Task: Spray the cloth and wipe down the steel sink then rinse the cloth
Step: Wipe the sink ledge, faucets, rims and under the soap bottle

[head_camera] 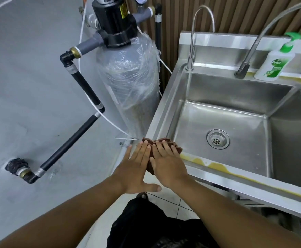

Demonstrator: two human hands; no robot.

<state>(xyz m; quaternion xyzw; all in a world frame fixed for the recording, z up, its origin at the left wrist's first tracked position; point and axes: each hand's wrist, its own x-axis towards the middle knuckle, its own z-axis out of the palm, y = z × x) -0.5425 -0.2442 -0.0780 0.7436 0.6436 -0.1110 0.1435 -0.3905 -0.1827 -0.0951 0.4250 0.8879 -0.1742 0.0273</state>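
A brown cloth (177,149) lies on the front left corner of the steel sink's rim (253,178). My left hand (137,167) and my right hand (167,163) rest flat on it side by side, fingers spread and pointing away from me, covering most of the cloth. The basin is dry-looking, with a round drain (218,139) in its floor. Yellow-brown stains run along the front rim (215,165) and the back right rim. No spray bottle is in view.
Two taps stand at the back: a thin gooseneck (192,49) and a hose tap (244,67). A green-topped soap bottle (273,63) sits at the back right. A plastic-wrapped filter tank (128,76) with black pipes stands left of the sink.
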